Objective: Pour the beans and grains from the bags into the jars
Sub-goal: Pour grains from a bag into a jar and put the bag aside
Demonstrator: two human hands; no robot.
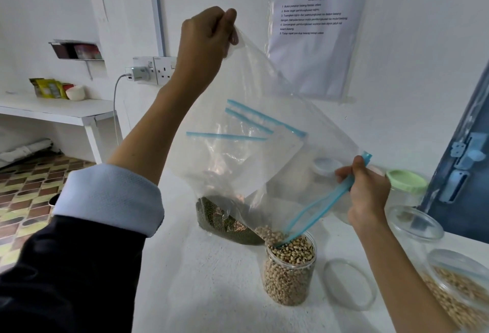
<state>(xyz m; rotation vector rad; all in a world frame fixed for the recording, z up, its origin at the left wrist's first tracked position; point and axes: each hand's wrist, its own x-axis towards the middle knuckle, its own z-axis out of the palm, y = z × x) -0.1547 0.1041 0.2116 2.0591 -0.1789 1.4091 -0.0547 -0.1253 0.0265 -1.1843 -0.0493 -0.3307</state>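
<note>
While bag is upended:
left hand: pinches bag's far bottom corner, raised high
right hand: grips blue zip edge
clear bag: mouth in open jar, near centre
beans: jar nearly full

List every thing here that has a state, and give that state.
clear zip bag: upended, nearly empty
left hand: pinches bag's bottom corner
right hand: grips zip edge
bean jar: open, nearly full
clear lid: off, flat on table
green-lidded jar: closed
</note>
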